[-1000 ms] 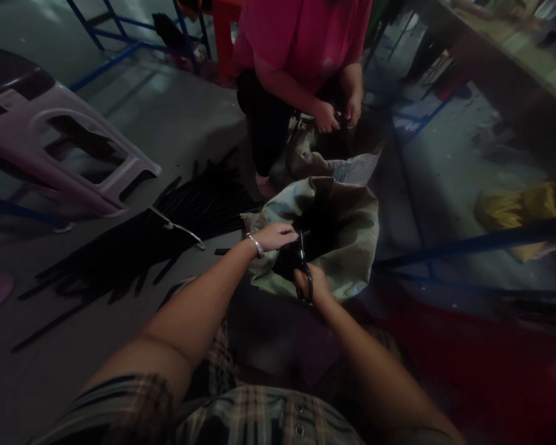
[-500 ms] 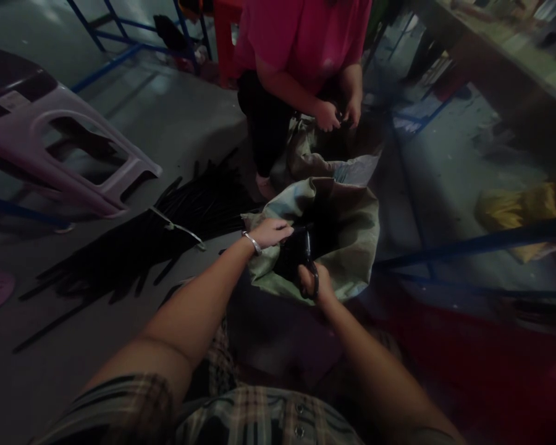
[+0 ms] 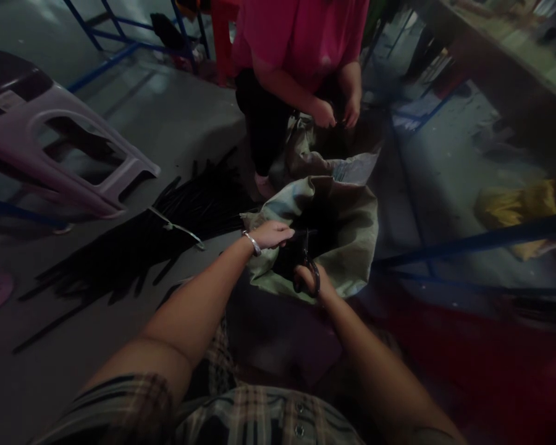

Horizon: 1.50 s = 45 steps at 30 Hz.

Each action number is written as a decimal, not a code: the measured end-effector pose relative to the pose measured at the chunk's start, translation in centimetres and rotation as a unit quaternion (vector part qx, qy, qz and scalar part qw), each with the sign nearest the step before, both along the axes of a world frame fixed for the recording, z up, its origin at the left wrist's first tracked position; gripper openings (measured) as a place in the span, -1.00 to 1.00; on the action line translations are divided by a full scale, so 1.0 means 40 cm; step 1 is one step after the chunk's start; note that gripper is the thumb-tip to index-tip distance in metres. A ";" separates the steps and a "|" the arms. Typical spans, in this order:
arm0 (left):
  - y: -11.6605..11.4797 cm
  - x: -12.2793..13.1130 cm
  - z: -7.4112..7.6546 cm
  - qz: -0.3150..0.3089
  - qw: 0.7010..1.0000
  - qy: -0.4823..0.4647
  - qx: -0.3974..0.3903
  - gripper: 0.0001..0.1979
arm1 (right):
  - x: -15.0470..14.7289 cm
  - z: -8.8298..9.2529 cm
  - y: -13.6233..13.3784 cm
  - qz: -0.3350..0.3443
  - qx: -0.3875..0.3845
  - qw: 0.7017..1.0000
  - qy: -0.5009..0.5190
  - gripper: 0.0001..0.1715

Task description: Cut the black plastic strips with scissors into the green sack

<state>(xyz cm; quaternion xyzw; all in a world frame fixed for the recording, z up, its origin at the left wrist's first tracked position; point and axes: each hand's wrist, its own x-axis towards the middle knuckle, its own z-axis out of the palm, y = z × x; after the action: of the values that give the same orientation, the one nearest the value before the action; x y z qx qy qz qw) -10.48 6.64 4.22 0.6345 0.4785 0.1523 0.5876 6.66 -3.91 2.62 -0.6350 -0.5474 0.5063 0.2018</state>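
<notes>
My right hand point(image 3: 309, 279) grips a pair of black-handled scissors point(image 3: 307, 266) above the mouth of a green woven sack point(image 3: 352, 247). My left hand point(image 3: 272, 235), with a silver bangle point(image 3: 252, 243) at the wrist, rests at the sack's rim and pinches a dark strip point(image 3: 296, 233). Dark material fills the sack's opening, and the blades are hard to make out against it. Across the sack, a co-worker in a pink shirt point(image 3: 301, 37) works with both hands point(image 3: 338, 113) at a second woven sack point(image 3: 324, 154).
A loose pile of long black strips point(image 3: 157, 247) lies on the grey concrete floor point(image 3: 167, 123) left of the sack. Beyond it lies a toppled lilac plastic stool point(image 3: 60, 136). Blue metal frames point(image 3: 472, 247) run along the right, near a yellow bag point(image 3: 519, 213).
The scissors and my right hand have shifted slightly to the right. My left hand has barely moved. The co-worker's hands have shifted a little at the second sack.
</notes>
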 end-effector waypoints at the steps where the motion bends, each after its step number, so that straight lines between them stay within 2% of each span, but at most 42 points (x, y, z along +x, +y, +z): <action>1: -0.001 0.001 0.003 -0.006 1.000 0.005 0.003 -0.63 | 0.001 0.003 0.000 0.002 -0.003 1.000 -0.001 -0.70; 4: -0.003 0.001 0.008 -0.018 1.000 0.016 0.010 -0.64 | -0.002 0.007 -0.002 -0.006 -0.008 1.000 0.010 -0.71; 9: -0.004 -0.003 0.008 -0.030 0.998 0.032 0.042 -0.63 | -0.014 0.002 -0.011 -0.057 -0.043 0.993 0.094 -0.70; 15: -0.002 -0.006 0.006 -0.024 0.994 0.039 0.098 -0.69 | -0.015 -0.013 -0.013 -0.108 -0.010 0.992 0.064 -0.68; 25: 0.001 -0.005 -0.012 -0.006 0.997 0.046 0.057 -0.64 | -0.018 -0.009 -0.010 -0.134 0.008 0.988 0.076 -0.70; 29: 0.005 -0.002 -0.026 0.027 0.999 0.014 0.037 -0.65 | -0.006 -0.011 -0.003 -0.106 -0.032 0.990 0.089 -0.72; 32: 0.007 0.002 -0.032 0.039 0.999 -0.006 0.022 -0.68 | -0.001 -0.014 -0.001 -0.060 -0.026 0.997 0.034 -0.72; 38: -0.007 0.014 -0.004 0.030 0.999 -0.029 0.002 -0.76 | -0.004 -0.020 -0.005 0.031 0.020 0.998 -0.050 -0.72; 45: -0.015 0.014 -0.005 0.007 0.999 -0.025 0.020 -0.71 | -0.003 -0.015 -0.009 0.032 0.027 0.997 -0.060 -0.73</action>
<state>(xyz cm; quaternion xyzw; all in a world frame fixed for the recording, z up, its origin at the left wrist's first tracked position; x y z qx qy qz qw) -9.90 6.05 4.04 0.6388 0.4646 0.1821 0.5855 6.55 -4.25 2.01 -0.6408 -0.5923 0.4582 0.1690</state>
